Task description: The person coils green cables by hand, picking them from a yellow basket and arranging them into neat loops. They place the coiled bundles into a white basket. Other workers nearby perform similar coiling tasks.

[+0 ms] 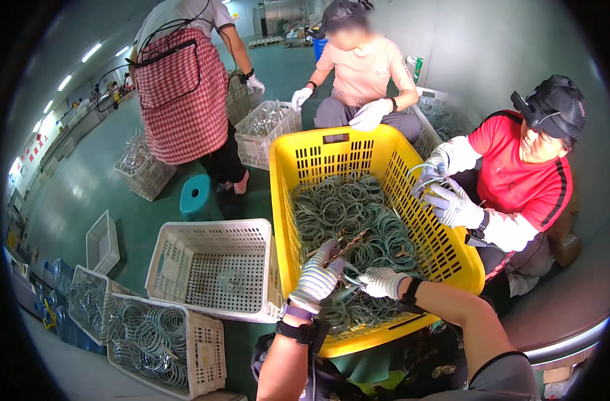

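Note:
A large yellow crate (298, 254) in front of me holds a tangled heap of grey-green metal wire rings (341, 204). My left hand (317, 277), in a striped knit glove, is closed on wire rings over the near part of the heap. Close by, my right hand (382, 283), gloved alike, pinches wire rings, its fingertips facing the left hand. A brownish twisted strand (353, 239) sticks up just beyond my left fingers; whether that hand grips it I cannot tell. My fingers partly hide the held rings.
A co-worker in red (519, 167) holds rings over the crate's right side. Another in pink (368, 73) sits behind it; a third in a checked apron (178, 93) stands far left. Left of me are a white crate (211, 230) with few rings, a ring-filled crate (208, 354) and a teal stool (196, 194).

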The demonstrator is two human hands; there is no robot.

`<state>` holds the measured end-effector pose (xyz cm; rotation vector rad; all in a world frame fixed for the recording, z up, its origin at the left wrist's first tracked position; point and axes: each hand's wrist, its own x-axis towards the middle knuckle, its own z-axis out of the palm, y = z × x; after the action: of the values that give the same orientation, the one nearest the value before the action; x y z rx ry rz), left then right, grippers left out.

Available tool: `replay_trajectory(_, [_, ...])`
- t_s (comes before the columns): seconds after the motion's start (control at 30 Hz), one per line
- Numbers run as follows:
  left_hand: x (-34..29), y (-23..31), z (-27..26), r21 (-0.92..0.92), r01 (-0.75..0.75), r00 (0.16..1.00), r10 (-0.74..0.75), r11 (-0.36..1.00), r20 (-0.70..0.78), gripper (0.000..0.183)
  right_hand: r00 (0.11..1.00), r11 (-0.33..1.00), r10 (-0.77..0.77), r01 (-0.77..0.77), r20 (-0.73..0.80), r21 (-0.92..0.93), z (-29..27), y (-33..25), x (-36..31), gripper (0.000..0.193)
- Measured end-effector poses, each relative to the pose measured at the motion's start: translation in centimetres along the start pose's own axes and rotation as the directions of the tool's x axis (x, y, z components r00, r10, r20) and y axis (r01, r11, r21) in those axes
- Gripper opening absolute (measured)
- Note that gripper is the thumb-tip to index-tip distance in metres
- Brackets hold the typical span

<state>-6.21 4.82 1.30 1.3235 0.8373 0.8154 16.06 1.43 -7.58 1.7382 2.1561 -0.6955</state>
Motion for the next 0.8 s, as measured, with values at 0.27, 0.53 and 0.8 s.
replay_trajectory(0.27, [-0.1,-0.4,0.5,-0.082,0.082,0.996,-0.084,0.993,-0.016,0.055,0.991,0.96,0.045,-0.009,-0.122,0.28,-4.0,2.8,-8.3,0.045])
replay_trajectory(0.53, [0.0,-2.6,2.0,-0.519,0.287,0.953,-0.186,0.805,0.239,0.065,0.972,0.845,0.022,0.108,-0.236,0.523,-2.3,6.0,-10.9,0.035])
replay_trajectory(0.8, [-1.2,-3.7,7.5,-0.602,0.644,0.734,-0.158,0.473,0.661,0.066,0.964,0.872,-0.132,0.223,-0.23,0.435,-3.1,5.7,-11.3,0.03])
